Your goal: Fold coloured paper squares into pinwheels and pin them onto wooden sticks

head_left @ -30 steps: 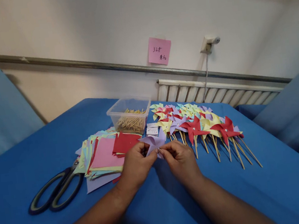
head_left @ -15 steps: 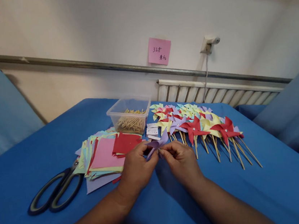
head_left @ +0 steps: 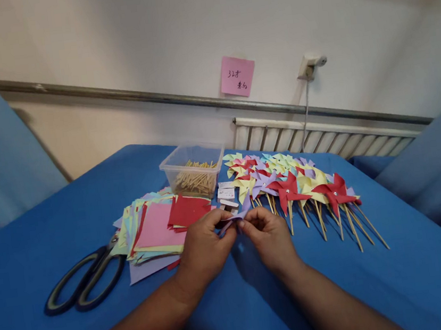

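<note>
A folded purple paper pinwheel (head_left: 245, 208) is held between my two hands above the table, with no stick visible on it. My left hand (head_left: 209, 241) pinches its left side between thumb and fingers. Closed at the paper's centre, the thumb and forefinger of my right hand (head_left: 272, 238) press on it from the right; whether a pin is between them is hidden. Just beyond the paper are small white boxes (head_left: 226, 192). To the left lies a stack of coloured paper squares (head_left: 159, 226), with red squares (head_left: 189, 210) on top.
Large dark-handled scissors (head_left: 86, 280) lie at the left on the blue tablecloth (head_left: 238, 312). A clear plastic box (head_left: 170, 179) holds many wooden sticks (head_left: 196, 178). Several finished pinwheels (head_left: 288, 191) on sticks lie at the right. Behind are a radiator (head_left: 321, 134) and a metal rail (head_left: 148, 99).
My left fingers have come further over the paper and the pinwheel has tilted flatter. The shiny spot at its centre is now covered by my fingers. The view has shifted slightly.
</note>
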The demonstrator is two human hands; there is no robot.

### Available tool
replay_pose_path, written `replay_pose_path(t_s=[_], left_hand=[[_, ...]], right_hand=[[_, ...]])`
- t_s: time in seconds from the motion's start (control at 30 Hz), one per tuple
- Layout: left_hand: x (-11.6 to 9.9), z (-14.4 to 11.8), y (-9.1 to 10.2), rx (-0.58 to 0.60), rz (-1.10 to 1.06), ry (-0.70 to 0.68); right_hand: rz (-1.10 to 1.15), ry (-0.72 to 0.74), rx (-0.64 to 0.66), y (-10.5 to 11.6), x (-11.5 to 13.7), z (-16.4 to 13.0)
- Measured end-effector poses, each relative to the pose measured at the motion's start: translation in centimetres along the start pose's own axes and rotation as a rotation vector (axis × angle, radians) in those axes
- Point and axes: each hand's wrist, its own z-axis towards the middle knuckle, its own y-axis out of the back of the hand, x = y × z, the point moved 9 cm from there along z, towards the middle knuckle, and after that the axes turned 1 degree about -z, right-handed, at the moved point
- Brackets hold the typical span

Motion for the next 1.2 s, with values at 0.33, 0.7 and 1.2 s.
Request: replay_pose_path(t_s=[0.33,0.7,1.2], left_hand=[[2.3,0.2,-1.2,0.033,-0.408,0.235],[3.4,0.2,-2.3,0.104,-0.603,0.383],[3.1,0.3,-2.6,0.122,-0.658,0.365]], right_hand=[[0.445,-0.196,0.083,-1.3,-1.3,0.6],[0.491,-0.195,0.116,-1.6,-2.0,0.2],[0.097,0.069,0.009,-0.1,0.4,0.3]])
